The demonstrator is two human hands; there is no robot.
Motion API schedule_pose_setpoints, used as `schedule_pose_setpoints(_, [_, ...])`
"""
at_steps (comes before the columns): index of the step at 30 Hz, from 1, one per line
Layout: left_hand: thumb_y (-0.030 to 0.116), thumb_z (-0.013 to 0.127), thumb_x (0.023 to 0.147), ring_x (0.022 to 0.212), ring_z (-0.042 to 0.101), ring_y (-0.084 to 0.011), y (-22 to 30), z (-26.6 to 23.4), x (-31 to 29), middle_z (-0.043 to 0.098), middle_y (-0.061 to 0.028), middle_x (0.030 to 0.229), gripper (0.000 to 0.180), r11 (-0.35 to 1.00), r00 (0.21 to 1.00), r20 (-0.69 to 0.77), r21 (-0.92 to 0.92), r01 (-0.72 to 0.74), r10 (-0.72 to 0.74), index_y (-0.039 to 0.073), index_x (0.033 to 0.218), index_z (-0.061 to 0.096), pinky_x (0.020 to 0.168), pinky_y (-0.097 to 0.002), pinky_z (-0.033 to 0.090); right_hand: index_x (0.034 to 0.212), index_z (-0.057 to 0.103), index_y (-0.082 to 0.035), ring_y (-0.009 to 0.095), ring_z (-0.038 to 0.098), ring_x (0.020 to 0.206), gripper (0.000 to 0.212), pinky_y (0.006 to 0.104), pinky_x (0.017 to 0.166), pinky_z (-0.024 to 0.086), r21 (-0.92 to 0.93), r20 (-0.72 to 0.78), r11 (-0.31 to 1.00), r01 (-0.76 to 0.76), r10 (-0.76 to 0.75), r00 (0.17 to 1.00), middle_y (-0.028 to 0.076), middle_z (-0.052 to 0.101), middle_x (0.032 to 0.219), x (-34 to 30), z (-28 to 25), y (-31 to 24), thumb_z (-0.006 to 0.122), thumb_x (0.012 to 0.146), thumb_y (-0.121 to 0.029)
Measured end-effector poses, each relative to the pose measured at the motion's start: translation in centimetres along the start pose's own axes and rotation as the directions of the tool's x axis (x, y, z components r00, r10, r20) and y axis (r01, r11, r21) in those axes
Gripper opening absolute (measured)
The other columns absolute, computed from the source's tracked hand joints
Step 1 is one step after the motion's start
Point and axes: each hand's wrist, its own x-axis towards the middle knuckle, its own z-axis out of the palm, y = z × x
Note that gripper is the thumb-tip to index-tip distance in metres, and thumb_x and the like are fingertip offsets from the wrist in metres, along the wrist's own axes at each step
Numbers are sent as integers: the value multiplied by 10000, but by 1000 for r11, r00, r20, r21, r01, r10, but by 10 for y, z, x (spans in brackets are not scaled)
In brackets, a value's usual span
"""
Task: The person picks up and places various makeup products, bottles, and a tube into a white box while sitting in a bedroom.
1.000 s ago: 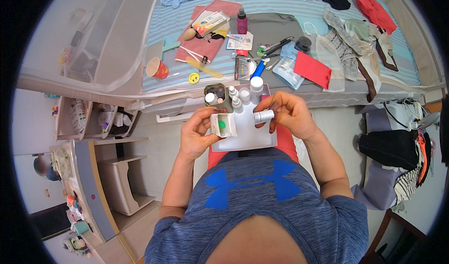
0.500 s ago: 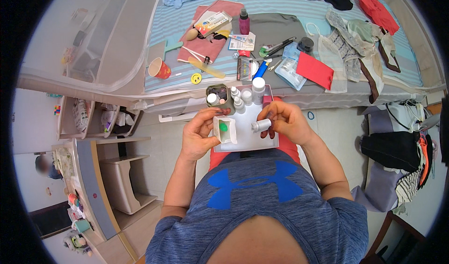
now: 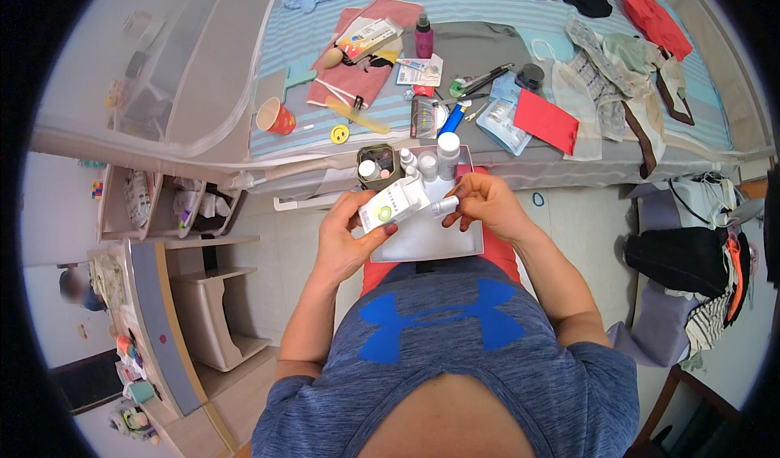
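Note:
My left hand (image 3: 343,235) is closed round a small white carton (image 3: 395,205) with a green ring on its side, its open end tilted up toward the right. Between the fingertips of my right hand (image 3: 494,206) is a small whitish vial (image 3: 444,207), close beside the carton's open flap; I cannot tell whether they touch. Both are above a shallow white box (image 3: 431,245) on my lap. At the box's far end stand a tall white bottle (image 3: 448,159) and several smaller white bottles (image 3: 427,164). A dark open tin (image 3: 376,154) holding small items sits at its far left corner.
Ahead is a bed (image 3: 280,52) with a striped sheet. On it lie a pink cloth (image 3: 382,19), a paper cup (image 3: 277,118), a purple spray bottle (image 3: 424,37), a red envelope (image 3: 546,123) and clothes (image 3: 605,64). A desk (image 3: 158,312) stands left; more clothes (image 3: 678,259) are heaped right.
My left hand has turned the carton, so its printed side shows instead of the open end with something green inside. My right hand has moved the vial slightly left and up, nearer the carton.

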Motion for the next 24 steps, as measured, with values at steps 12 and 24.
schedule_pose_setpoints(12, [85, 768, 648, 874, 601, -326, 80, 16, -1, 532, -157, 1013, 495, 700, 925, 330, 615, -362, 188, -16, 1096, 585, 723, -387, 508, 1187, 563, -41, 163, 622, 1025, 286, 341, 734, 575, 58, 156, 978, -200, 189, 970, 58, 629, 1111, 16, 22, 37, 476, 916, -74])
schedule_pose_setpoints(24, [78, 782, 643, 839, 601, -306, 79, 16, 6, 536, -138, 990, 482, 715, 935, 332, 624, -315, 122, -24, 1073, 589, 711, -377, 500, 1287, 490, -49, 202, 586, 1079, 386, 371, 818, 555, 454, 342, 853, -257, 100, 934, 112, 567, 1207, 21, 8, 55, 444, 905, -78])
